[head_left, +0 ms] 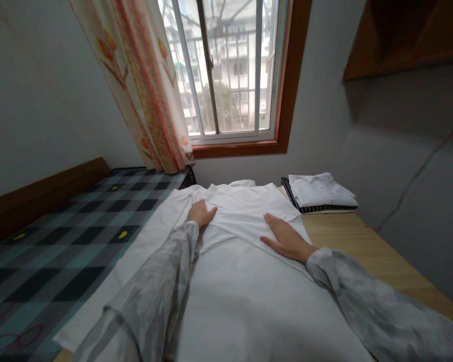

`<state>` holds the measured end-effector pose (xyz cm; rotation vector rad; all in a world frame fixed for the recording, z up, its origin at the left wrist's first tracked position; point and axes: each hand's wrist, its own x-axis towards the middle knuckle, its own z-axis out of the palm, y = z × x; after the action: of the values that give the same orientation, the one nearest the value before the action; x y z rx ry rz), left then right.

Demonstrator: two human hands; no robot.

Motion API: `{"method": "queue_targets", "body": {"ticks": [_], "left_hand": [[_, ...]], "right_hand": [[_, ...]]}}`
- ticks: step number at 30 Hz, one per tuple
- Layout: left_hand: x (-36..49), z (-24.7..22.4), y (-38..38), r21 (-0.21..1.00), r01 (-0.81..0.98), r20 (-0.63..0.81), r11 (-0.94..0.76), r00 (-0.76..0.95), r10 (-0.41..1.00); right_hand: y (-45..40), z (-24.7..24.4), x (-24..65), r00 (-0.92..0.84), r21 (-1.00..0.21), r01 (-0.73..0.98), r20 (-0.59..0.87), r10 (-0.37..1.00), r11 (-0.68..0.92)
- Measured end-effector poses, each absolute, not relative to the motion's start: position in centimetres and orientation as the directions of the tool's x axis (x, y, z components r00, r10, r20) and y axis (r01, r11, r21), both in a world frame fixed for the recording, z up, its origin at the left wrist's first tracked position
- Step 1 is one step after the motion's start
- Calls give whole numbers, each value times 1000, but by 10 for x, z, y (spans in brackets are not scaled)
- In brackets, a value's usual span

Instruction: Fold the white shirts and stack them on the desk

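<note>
A white shirt point(241, 281) lies spread over the wooden table, its collar point(242, 183) at the far end towards the window. Down the table's left side runs a long strip of white cloth point(136, 261), which looks like a sleeve. My left hand point(202, 213) rests on the upper left of the shirt, thumb stretched out to the right and fingertips partly hidden by foreshortening. On the upper right part lies my right hand point(287, 238), palm down with its thumb spread from the fingers. Slight creases run across the cloth between both hands.
Folded clothes, a white shirt point(320, 191) over dark striped fabric point(324, 207), sit at the table's point(347, 241) far right corner. Left of the table is a bed with a checked cover point(79, 241). Beyond stand a window point(234, 75) and a flowered curtain point(143, 85).
</note>
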<state>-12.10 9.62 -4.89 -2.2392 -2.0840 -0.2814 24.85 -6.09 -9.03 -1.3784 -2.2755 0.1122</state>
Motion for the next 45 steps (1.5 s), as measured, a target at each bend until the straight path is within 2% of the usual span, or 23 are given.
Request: {"method": "queue_targets", "body": {"ticks": [3,6,9,12,15,18,20,23,25,30,32,35,41,45], "left_hand": [[-117,-43,102,162,984,226,74,-110,968],[-116,-38,107,259,958,157,119,-164,974],[-117,-35,109,282,953,154,113,-161,975],[-114,-35,107,294,949,164,112,-166,972],[-106,-37,100,238,968,238,81,-139,961],[-93,-36,85,105,993,433,-62,11,901],[-85,-32,70,54,957,476,-285,226,850],[-74,-25,39,78,702,354,-708,645,678],[-69,-22,16,119,523,283,-844,796,534],[-60,-26,-23,158,414,327,-896,835,443],[-58,-31,-28,175,390,337,-904,839,427],[-55,-39,-28,182,388,336,-904,839,428],[-49,-45,-27,115,445,338,-888,823,457],[-49,-40,-30,162,441,329,-883,819,470]], "right_hand": [[-63,-83,254,-168,-367,870,407,898,330],[-64,-73,260,-27,-422,895,277,961,147],[-64,-66,270,-16,-436,897,146,989,79],[-65,-62,282,-85,-463,877,108,991,126],[-69,-58,292,-84,-404,908,87,993,112],[-70,-53,297,-97,-344,930,104,990,127],[-63,-50,297,-147,-379,910,91,985,171],[-38,-47,289,-200,-466,863,38,979,194],[-15,-45,278,-197,-506,841,40,979,190],[32,-46,238,-158,-675,732,-34,987,94],[44,-48,224,-165,-695,711,-21,986,104],[53,-54,213,-168,-674,719,65,984,167],[43,-67,212,-126,-589,770,236,964,244],[37,-68,207,-41,-564,805,259,965,186]]}}
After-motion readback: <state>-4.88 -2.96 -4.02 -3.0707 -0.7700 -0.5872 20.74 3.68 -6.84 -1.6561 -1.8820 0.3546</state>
